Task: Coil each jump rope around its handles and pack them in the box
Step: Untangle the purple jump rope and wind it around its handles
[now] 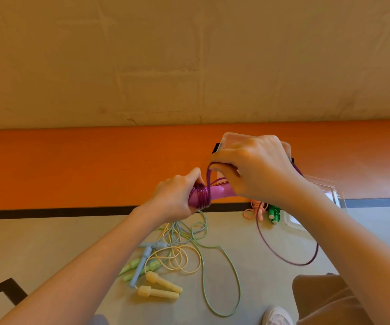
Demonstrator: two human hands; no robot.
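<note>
Gripping the purple handles [203, 195] at their far-left end, fingers of the left hand [177, 195] curled round them beside a band of finished turns. Pinching the purple cord [209, 179] just above and right of that grip with the right hand [257, 165], fingertips closed on a taut span rising from the coil. Trailing off below the right wrist, a long loose loop of the same cord on the floor, so clearly only partly wound. Behind the right hand, almost hidden by it, the clear box [231, 137], its contents impossible to tell. Just below the right hand, a pink rope [256, 211] and a green rope [273, 213], both seemingly bundled but lying outside the box, beside a clear lid [330, 193]. Below the left-hand grip, well apart, a tangle of uncoiled ropes: blue handles [142, 261], light green handles [130, 266], yellow handles [159, 287]. Judging by this, well short of halfway. Both forearms reaching forward, wrists bent in toward each other, the right one raised above the left.
</note>
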